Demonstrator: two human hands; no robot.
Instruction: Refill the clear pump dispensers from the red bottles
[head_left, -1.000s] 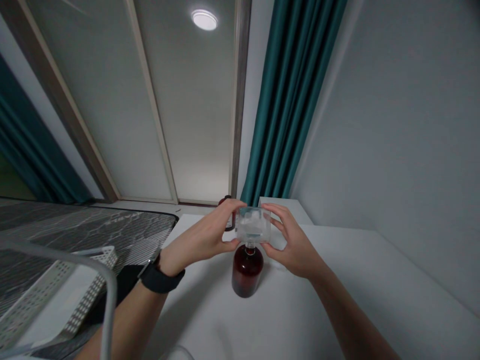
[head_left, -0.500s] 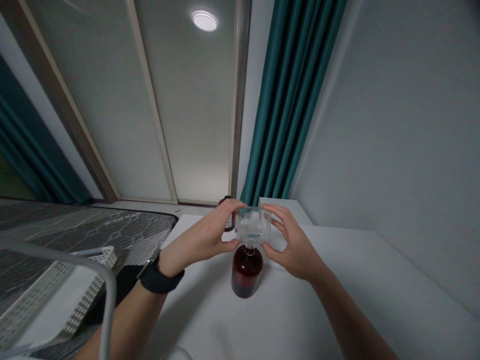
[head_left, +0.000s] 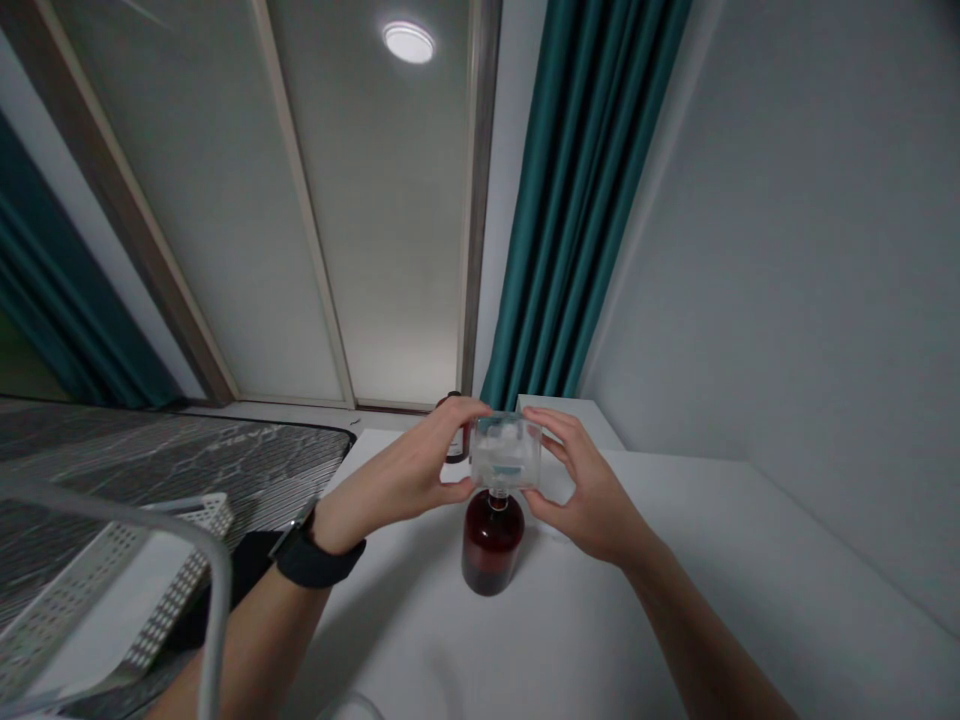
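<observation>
Between my two hands is a clear, box-shaped container (head_left: pixel 506 452) with whitish contents that I cannot make out. My left hand (head_left: pixel 435 455), with a dark watch on its wrist, grips the container's left side between thumb and fingers. On the opposite side, my right hand (head_left: pixel 574 490) holds it the same way. Just below the container in view stands an upright brown glass bottle (head_left: pixel 492 545) with dark liquid low inside. Its neck meets the container's lower edge in the picture; whether they touch I cannot tell.
A second brown bottle (head_left: pixel 456 447) with a label stands behind my left hand. All this is on a white table (head_left: pixel 585 640). To the left are a white perforated basket (head_left: pixel 120 590) and a curved grey tube (head_left: pixel 217 600). A green curtain (head_left: pixel 589 200) hangs behind.
Almost nothing differs. Both hands keep their hold on the clear container, which appears shifted very slightly to the left; the brown bottle stays upright beneath it in view.
</observation>
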